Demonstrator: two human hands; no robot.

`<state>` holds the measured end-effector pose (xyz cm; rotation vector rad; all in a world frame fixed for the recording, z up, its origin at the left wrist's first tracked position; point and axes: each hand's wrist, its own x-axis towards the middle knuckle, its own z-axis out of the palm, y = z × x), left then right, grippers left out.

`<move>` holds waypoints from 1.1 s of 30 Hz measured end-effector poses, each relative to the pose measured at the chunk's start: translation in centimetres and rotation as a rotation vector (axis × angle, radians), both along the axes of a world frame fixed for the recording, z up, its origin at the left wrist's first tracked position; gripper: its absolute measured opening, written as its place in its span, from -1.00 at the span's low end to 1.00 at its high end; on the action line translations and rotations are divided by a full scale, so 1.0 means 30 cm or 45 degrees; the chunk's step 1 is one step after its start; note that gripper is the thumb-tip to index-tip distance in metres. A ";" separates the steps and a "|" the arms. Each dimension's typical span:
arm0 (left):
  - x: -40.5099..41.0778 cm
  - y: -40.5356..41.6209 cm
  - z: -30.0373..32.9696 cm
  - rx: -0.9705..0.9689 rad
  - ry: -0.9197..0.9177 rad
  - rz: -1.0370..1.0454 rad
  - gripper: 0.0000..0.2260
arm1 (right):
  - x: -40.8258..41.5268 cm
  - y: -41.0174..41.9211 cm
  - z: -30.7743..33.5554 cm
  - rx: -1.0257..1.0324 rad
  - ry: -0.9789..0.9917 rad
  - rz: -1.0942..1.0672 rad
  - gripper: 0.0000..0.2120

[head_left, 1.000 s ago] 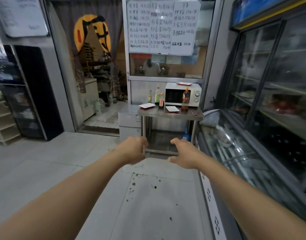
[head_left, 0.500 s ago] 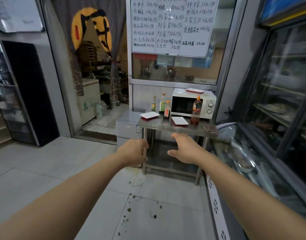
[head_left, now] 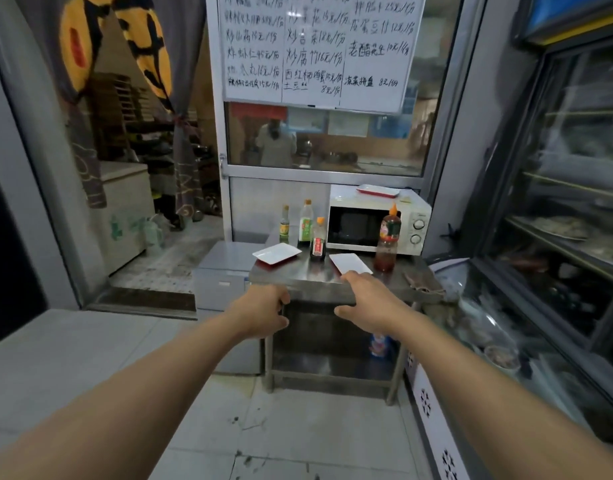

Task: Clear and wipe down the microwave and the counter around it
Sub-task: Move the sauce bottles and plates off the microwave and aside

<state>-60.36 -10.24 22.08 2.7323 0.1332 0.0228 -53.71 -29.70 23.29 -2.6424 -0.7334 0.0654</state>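
A white microwave [head_left: 377, 220] with its door closed stands at the back right of a steel counter [head_left: 308, 289]. A red-rimmed white tray [head_left: 378, 191] lies on top of it. On the counter are two white trays [head_left: 276, 253] [head_left: 350, 263], three small sauce bottles [head_left: 306, 223] and a tall chilli sauce bottle [head_left: 387, 240] in front of the microwave. A brown rag [head_left: 422, 280] lies at the counter's right front corner. My left hand [head_left: 263, 310] is curled shut with nothing in it, short of the counter edge. My right hand [head_left: 363, 303] is open, fingers apart, near the front edge.
A glass display fridge [head_left: 554, 237] lines the right side. A low steel cabinet [head_left: 225, 271] adjoins the counter's left. A doorway with a curtain [head_left: 131, 98] opens at left. A whiteboard menu [head_left: 315, 46] hangs above. A person [head_left: 275, 143] is seen through the window behind.
I have walked closer to the counter; it and the microwave appear larger. Both arms stay stretched forward, hands now level with the counter's front edge.
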 end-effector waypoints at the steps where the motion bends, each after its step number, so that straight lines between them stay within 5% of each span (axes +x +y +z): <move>1: 0.059 0.032 0.003 0.005 0.003 -0.016 -0.74 | 0.047 0.026 -0.002 0.005 0.003 -0.026 -0.44; 33: 1.485 0.387 -0.171 0.031 0.030 -0.026 -0.65 | 1.456 0.314 -0.184 0.001 0.100 -0.180 -0.42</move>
